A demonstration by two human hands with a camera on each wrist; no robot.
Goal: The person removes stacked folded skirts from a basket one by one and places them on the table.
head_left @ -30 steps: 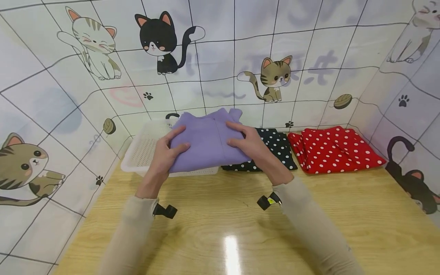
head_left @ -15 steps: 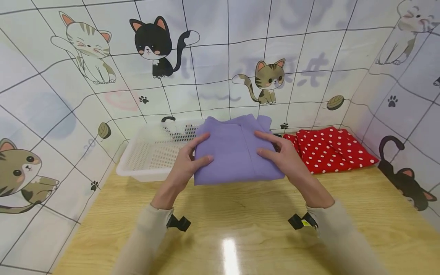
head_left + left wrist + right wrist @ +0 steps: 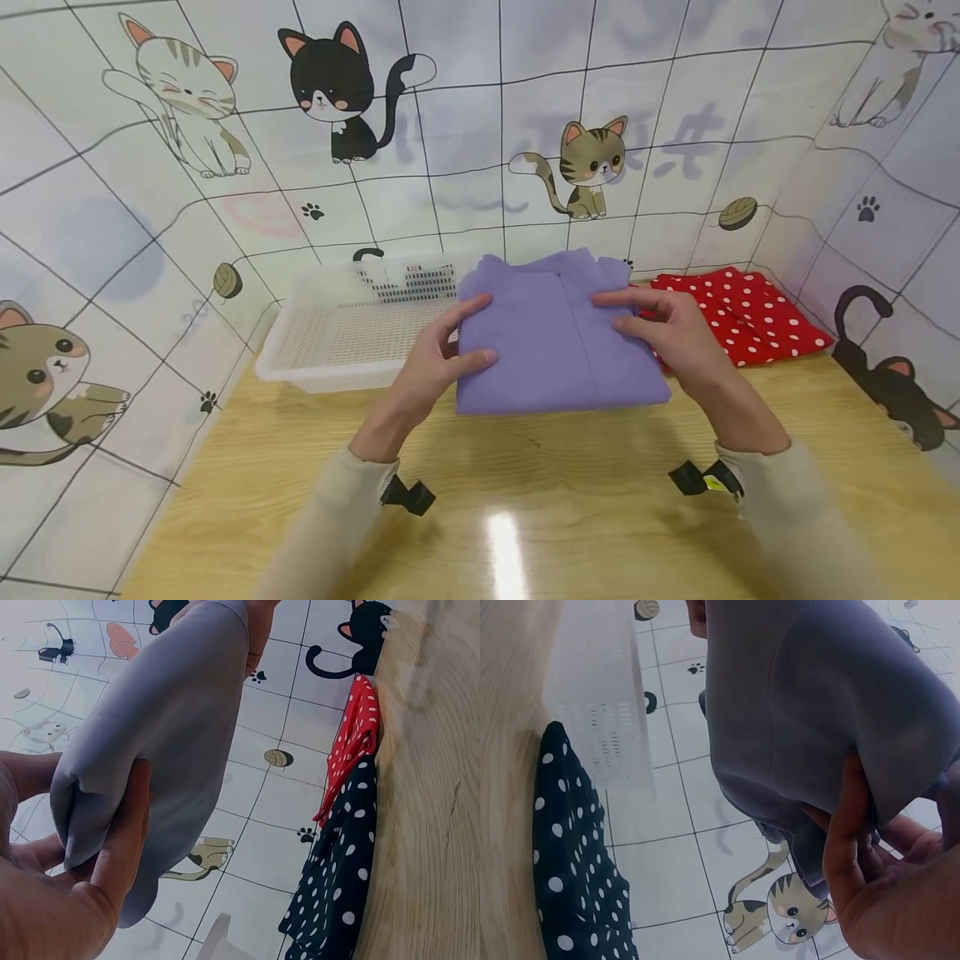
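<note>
A folded purple garment [image 3: 540, 342] hangs above the table between both hands, with a seam line running down its upper face. My left hand [image 3: 442, 358] grips its left side, thumb on top and other fingers underneath. On the opposite side, my right hand [image 3: 678, 333] pinches the edge the same way. The left wrist view shows fingers [image 3: 127, 832] pressed against the underside of the fabric. In the right wrist view the cloth droops between the hands, and fingers [image 3: 847, 825] support it from below.
A white perforated basket [image 3: 277, 362] stands at the back left against the cat-print wall [image 3: 480, 125]. A red polka-dot cloth [image 3: 757, 317] lies folded at the back right. Between them is a black polka-dot cloth [image 3: 337, 862], hidden by the garment in the head view.
Both hands have carried the purple garment to the right and slightly nearer, away from the basket. It now covers the black polka-dot cloth in the head view.
</note>
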